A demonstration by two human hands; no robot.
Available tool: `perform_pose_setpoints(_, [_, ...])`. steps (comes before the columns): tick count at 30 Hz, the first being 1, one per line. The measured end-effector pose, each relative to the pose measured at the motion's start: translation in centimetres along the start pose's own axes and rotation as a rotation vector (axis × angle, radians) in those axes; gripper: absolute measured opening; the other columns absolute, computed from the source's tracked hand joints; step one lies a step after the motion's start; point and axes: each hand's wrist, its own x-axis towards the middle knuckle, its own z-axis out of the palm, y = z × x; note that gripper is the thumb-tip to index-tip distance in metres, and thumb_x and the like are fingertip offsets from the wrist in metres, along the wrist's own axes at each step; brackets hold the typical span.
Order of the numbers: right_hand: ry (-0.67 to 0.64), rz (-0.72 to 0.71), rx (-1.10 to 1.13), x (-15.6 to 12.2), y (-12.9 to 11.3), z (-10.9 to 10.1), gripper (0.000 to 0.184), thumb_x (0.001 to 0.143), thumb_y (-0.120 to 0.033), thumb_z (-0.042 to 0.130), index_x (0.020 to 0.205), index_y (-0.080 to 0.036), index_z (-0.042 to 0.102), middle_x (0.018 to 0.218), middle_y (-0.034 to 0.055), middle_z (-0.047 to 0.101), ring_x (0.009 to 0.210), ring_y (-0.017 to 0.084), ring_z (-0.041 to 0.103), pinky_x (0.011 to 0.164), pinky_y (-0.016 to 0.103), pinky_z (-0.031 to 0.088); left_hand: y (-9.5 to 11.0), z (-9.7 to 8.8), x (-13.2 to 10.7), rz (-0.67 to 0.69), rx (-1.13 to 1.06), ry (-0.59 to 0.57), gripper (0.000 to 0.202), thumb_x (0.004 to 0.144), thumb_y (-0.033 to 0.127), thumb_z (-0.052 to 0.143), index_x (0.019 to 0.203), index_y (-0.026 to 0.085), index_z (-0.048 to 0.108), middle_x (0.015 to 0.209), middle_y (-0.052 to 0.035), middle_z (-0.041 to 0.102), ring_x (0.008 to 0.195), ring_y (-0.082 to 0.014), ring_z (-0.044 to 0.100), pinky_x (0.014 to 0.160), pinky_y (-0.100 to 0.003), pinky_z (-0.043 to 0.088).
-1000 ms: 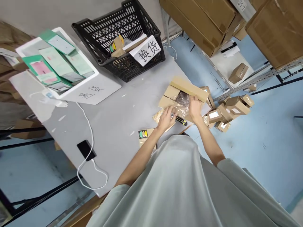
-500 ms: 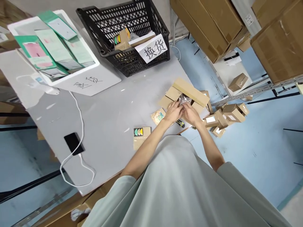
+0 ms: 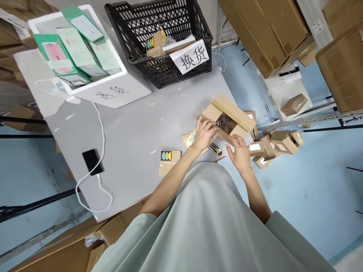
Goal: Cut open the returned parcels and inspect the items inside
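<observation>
An opened cardboard box stands at the right corner of the table, its flaps folded outward. Clear crinkled plastic shows inside it. My left hand rests at the box's near left side, fingers spread and touching the flap. At the near right corner my right hand has its fingertips against the flap, thumb held apart. Under and beside my left hand lie a patterned packet and a black and yellow box cutter. A small flat carton with coloured half-circles lies left of my left forearm.
A black plastic crate and a white bin of green packages stand along the table's back. A phone with a white cable lies at left. Several small cartons are piled beyond the right edge, near shelves with large boxes.
My hands have come out of the box opening and moved apart to its near flap. The plastic inside is now uncovered. The whole view has shifted slightly.
</observation>
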Motion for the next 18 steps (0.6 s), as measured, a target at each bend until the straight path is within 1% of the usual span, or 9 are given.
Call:
perform_pose_setpoints(2, [0.098, 0.041, -0.025, -1.2, 1.0, 0.8, 0.053, 0.117, -0.039, 0.052, 0.165, -0.023, 0.064, 0.174, 0.0229, 0.056, 0.165, 0.042, 0.050, 0.135, 0.067, 0.045, 0.8, 0.6, 2.5, 0.005, 0.016, 0.039, 0.060, 0.103, 0.026, 0.077, 0.163, 0.024, 0.068, 0.169, -0.0212, 0.065, 0.170, -0.0445, 0.048, 0.147, -0.079, 0.006])
perform_pose_setpoints(4, [0.183, 0.103, -0.076, -0.4, 2.5, 2.0, 0.058, 0.116, -0.033, 0.047, 0.171, -0.020, 0.059, 0.182, 0.0254, 0.045, 0.174, 0.043, 0.036, 0.138, 0.074, 0.036, 1.3, 1.4, 4.7, -0.005, 0.039, 0.076, 0.082, 0.103, 0.030, 0.078, 0.178, 0.019, 0.049, 0.185, -0.0251, 0.045, 0.181, -0.0463, 0.027, 0.145, -0.081, 0.006])
perform_pose_setpoints(5, [0.212, 0.130, -0.105, 0.5, 3.4, 2.5, 0.059, 0.116, -0.031, 0.045, 0.172, -0.018, 0.057, 0.185, 0.0262, 0.041, 0.178, 0.043, 0.029, 0.139, 0.076, 0.033, 1.4, 1.8, 5.4, -0.014, 0.046, 0.088, 0.086, 0.103, 0.031, 0.076, 0.182, 0.018, 0.042, 0.190, -0.0250, 0.036, 0.184, -0.0456, 0.017, 0.145, -0.080, 0.007])
perform_pose_setpoints(7, [0.238, 0.163, -0.158, 2.6, 5.1, 3.4, 0.059, 0.116, -0.033, 0.044, 0.171, -0.016, 0.058, 0.188, 0.0275, 0.035, 0.182, 0.044, 0.019, 0.139, 0.078, 0.029, 1.0, 2.7, 6.0, -0.030, 0.041, 0.082, 0.082, 0.106, 0.026, 0.069, 0.183, 0.018, 0.040, 0.193, -0.0235, 0.030, 0.185, -0.0427, 0.010, 0.146, -0.079, 0.010])
perform_pose_setpoints(9, [0.230, 0.166, -0.191, 4.4, 6.4, 3.8, 0.059, 0.118, -0.037, 0.043, 0.168, -0.014, 0.061, 0.187, 0.0290, 0.037, 0.182, 0.045, 0.018, 0.139, 0.079, 0.028, 0.0, 3.5, 4.8, -0.052, 0.021, 0.059, 0.072, 0.107, 0.021, 0.062, 0.177, 0.020, 0.049, 0.191, -0.0221, 0.036, 0.185, -0.0407, 0.016, 0.146, -0.077, 0.014])
perform_pose_setpoints(11, [0.216, 0.140, -0.210, 5.3, 7.1, 3.7, 0.057, 0.118, -0.038, 0.043, 0.165, -0.015, 0.064, 0.184, 0.0288, 0.043, 0.181, 0.044, 0.023, 0.139, 0.080, 0.027, -1.7, 4.0, 1.8, -0.111, 0.005, 0.071, 0.063, 0.107, 0.021, 0.060, 0.170, 0.022, 0.059, 0.188, -0.0202, 0.043, 0.183, -0.0397, 0.024, 0.146, -0.075, 0.016])
perform_pose_setpoints(13, [0.213, 0.097, -0.229, 5.5, 6.8, 3.4, 0.055, 0.117, -0.035, 0.044, 0.163, -0.015, 0.066, 0.183, 0.0279, 0.046, 0.180, 0.044, 0.026, 0.139, 0.081, 0.026, -3.9, 4.1, -2.9, -0.222, 0.000, 0.132, 0.056, 0.108, 0.023, 0.059, 0.164, 0.022, 0.064, 0.187, -0.0189, 0.046, 0.182, -0.0397, 0.029, 0.146, -0.074, 0.020])
perform_pose_setpoints(16, [0.207, -0.007, -0.215, 5.3, 5.0, 3.8, 0.052, 0.117, -0.035, 0.046, 0.161, -0.014, 0.066, 0.184, 0.0281, 0.043, 0.180, 0.044, 0.026, 0.140, 0.081, 0.027, -7.7, 3.4, -11.9, -0.475, 0.005, 0.222, 0.051, 0.107, 0.028, 0.062, 0.157, 0.020, 0.067, 0.183, -0.0222, 0.051, 0.178, -0.0431, 0.035, 0.144, -0.075, 0.024])
perform_pose_setpoints(18, [0.155, -0.122, -0.123, 5.2, 3.1, 5.2, 0.050, 0.118, -0.037, 0.047, 0.158, -0.015, 0.068, 0.184, 0.0270, 0.044, 0.180, 0.042, 0.029, 0.141, 0.077, 0.030, -9.9, 2.7, -18.2, -0.734, 0.033, 0.231, 0.056, 0.103, 0.028, 0.066, 0.157, 0.015, 0.065, 0.181, -0.0271, 0.050, 0.177, -0.0469, 0.036, 0.143, -0.074, 0.025])
